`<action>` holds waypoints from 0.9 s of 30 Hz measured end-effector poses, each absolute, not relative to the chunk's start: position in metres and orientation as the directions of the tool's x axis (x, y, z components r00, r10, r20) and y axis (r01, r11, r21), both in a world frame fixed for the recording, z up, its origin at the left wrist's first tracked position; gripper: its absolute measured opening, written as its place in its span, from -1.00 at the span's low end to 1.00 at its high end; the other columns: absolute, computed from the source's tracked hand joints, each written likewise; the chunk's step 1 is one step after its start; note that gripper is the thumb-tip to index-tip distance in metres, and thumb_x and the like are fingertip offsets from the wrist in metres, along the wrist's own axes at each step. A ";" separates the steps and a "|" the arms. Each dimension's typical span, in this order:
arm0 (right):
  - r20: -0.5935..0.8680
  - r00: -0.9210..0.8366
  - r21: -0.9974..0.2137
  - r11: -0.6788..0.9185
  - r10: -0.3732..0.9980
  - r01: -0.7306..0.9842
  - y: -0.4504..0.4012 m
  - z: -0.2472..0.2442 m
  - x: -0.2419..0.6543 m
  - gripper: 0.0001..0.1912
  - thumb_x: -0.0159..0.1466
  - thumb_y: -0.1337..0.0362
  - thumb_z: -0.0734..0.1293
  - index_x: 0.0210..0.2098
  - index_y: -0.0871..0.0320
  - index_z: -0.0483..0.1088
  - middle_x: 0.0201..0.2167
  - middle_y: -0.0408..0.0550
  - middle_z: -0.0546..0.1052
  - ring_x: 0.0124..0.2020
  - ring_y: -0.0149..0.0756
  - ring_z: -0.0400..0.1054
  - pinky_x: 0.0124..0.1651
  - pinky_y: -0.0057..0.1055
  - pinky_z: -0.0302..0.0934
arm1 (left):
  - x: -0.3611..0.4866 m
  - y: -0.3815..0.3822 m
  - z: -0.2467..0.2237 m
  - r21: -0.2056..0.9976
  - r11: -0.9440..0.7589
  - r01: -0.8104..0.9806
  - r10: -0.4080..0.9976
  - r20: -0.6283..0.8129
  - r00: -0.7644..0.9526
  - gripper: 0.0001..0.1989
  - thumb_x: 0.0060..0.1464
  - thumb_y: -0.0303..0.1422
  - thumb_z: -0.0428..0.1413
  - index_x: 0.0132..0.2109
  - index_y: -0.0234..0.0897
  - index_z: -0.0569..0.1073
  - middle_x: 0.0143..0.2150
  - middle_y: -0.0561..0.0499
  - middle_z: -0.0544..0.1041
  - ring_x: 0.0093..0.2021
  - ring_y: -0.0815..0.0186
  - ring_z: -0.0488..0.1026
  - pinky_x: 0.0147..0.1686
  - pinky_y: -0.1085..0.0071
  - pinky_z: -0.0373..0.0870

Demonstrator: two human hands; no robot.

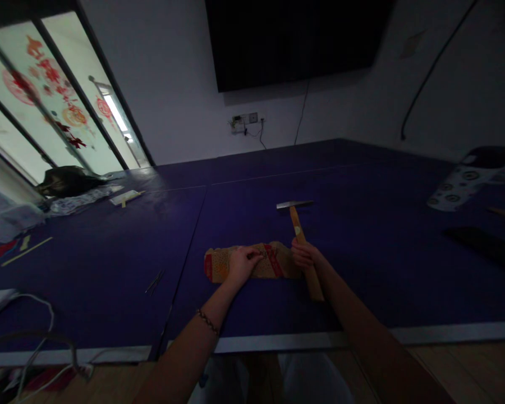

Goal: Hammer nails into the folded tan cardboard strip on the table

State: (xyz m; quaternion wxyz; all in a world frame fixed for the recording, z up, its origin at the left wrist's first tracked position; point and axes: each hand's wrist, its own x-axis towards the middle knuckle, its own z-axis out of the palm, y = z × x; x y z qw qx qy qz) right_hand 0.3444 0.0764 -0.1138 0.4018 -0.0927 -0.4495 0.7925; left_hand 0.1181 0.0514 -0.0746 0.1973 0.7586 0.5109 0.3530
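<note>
A flat brown piece of cardboard [223,262] with red bands and many small dark marks lies on the purple table in front of me. My left hand [243,264] rests on it, thumb and fingertips pinched together near its middle; whatever they hold is too small to make out. Wrapped round the wooden handle of a hammer [312,285] is my right hand [305,253], at the cardboard's right end. The metal hammer head [294,205] points away from me, beyond the cardboard.
Several thin metal rods [155,281] lie left of a seam in the table [252,317]. A white device with a cable [46,303] is at the left edge. Farther right are a patterned cylinder [454,185] and a dark flat object [483,244]. A black bag [69,180] sits back left.
</note>
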 end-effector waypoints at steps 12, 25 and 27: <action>0.165 -0.631 -0.816 -0.254 0.758 -0.519 0.072 -0.109 0.343 -0.90 0.19 0.27 0.16 -0.46 0.09 0.16 -0.86 -0.45 -0.09 -0.91 -0.60 -0.35 -0.86 -0.66 -0.17 | 0.118 0.052 -0.071 0.618 -0.418 0.666 0.905 0.345 0.248 -0.96 -0.14 -0.39 0.17 -0.47 -0.27 0.48 -0.44 0.02 0.48 -0.35 0.33 0.35 -0.26 0.39 0.22; 0.176 -0.644 -0.821 -0.250 0.744 -0.514 0.078 -0.116 0.345 -0.85 0.16 0.23 0.18 -0.50 0.09 0.11 -0.89 -0.46 -0.07 -0.94 -0.58 -0.31 -0.87 -0.63 -0.21 | 0.116 0.053 -0.072 0.655 -0.449 0.607 0.892 0.364 0.268 -0.93 -0.11 -0.38 0.14 -0.46 -0.29 0.49 -0.42 0.01 0.50 -0.34 0.34 0.38 -0.26 0.41 0.24; 0.167 -0.647 -0.826 -0.253 0.744 -0.504 0.079 -0.117 0.346 -0.84 0.17 0.22 0.17 -0.51 0.09 0.11 -0.89 -0.46 -0.07 -0.94 -0.58 -0.30 -0.87 -0.63 -0.21 | 0.116 0.053 -0.072 0.647 -0.449 0.616 0.893 0.354 0.280 -0.92 -0.11 -0.37 0.14 -0.46 -0.28 0.49 -0.41 0.01 0.51 -0.35 0.33 0.38 -0.27 0.41 0.24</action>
